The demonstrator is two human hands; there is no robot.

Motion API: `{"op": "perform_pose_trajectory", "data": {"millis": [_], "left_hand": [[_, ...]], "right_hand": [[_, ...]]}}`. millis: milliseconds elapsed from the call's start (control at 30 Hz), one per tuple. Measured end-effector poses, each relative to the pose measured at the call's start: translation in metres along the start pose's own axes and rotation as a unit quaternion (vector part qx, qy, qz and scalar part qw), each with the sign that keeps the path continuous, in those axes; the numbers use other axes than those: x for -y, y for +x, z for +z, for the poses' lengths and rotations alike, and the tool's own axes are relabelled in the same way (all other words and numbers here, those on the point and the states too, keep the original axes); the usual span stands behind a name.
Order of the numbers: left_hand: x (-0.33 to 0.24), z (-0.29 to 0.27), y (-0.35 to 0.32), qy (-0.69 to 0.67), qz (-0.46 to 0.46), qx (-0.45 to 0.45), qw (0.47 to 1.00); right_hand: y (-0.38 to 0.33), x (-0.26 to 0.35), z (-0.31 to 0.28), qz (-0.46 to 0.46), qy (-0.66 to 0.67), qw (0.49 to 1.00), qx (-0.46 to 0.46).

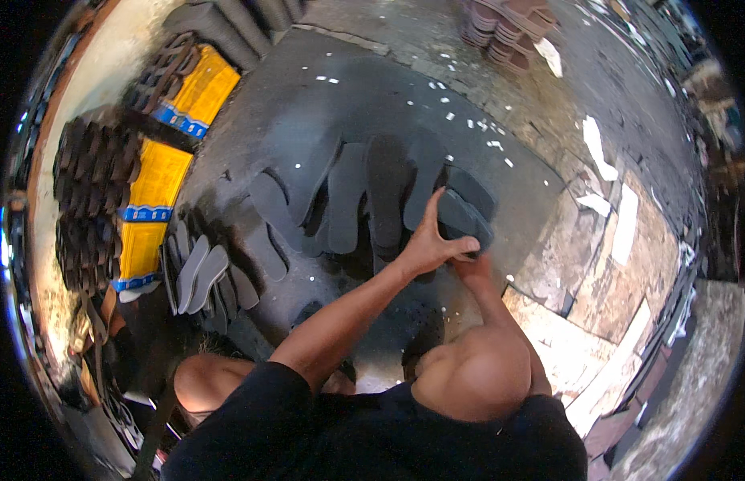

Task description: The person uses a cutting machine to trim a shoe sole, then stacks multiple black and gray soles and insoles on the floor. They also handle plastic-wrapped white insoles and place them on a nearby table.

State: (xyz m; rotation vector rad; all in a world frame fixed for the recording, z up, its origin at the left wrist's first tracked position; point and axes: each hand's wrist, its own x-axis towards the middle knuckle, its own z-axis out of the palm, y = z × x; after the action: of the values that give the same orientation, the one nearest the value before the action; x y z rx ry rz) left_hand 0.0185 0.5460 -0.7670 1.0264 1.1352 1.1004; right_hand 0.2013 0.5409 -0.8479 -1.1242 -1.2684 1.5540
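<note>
Dark grey shoe soles are gripped at the right of the group, in my left hand, its thumb and fingers spread around their near end. My right hand comes up below them at the same end; its fingers are hidden behind the soles and my left thumb. Directly left of my hands, several more dark soles lie fanned out on a dark mat, among them a broad upright one, a greyer one and a slanted one.
A bunch of lighter-edged soles stands at the left. Beyond it are stacked brown sandals and yellow-and-blue packs. More brown footwear is piled at the far side. White scraps and worn boards lie at right.
</note>
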Motion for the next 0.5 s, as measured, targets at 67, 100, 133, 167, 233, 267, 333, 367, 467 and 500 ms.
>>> {"op": "perform_pose_trajectory", "data": {"millis": [67,100,133,167,233,267,333,367,467,500], "left_hand": [[-0.023,-0.010,-0.009,0.015,0.058,0.050,0.997],[-0.020,-0.013,-0.014,0.082,0.093,0.053,0.991],[-0.013,-0.014,-0.016,0.150,0.124,0.055,0.979],[-0.007,-0.018,-0.017,0.222,0.156,0.059,0.961],[0.016,-0.032,-0.023,0.256,0.122,0.053,0.958],[0.016,-0.043,-0.023,0.291,0.111,0.053,0.949],[0.000,-0.070,-0.022,0.318,0.103,-0.018,0.942],[-0.003,-0.091,-0.023,0.336,0.144,-0.136,0.921],[0.006,-0.188,-0.039,0.358,0.043,-0.418,0.834],[0.031,-0.221,-0.029,0.463,0.048,-0.437,0.769]], "right_hand": [[-0.001,0.042,0.002,-0.004,-0.022,0.999,0.027],[-0.002,0.039,0.003,-0.027,-0.041,0.999,0.012],[-0.002,0.035,0.000,-0.050,-0.061,0.997,-0.003],[0.000,0.031,-0.001,-0.046,-0.065,0.997,0.003],[0.002,0.008,-0.009,-0.007,-0.069,0.997,0.034],[0.007,-0.001,-0.022,-0.008,-0.116,0.993,0.030],[0.015,-0.015,-0.050,-0.043,-0.250,0.967,-0.006],[0.013,-0.017,-0.056,-0.071,-0.335,0.939,-0.036],[0.025,0.069,-0.020,0.110,-0.630,0.764,-0.085],[0.028,0.059,-0.027,0.103,-0.646,0.750,-0.092]]}}
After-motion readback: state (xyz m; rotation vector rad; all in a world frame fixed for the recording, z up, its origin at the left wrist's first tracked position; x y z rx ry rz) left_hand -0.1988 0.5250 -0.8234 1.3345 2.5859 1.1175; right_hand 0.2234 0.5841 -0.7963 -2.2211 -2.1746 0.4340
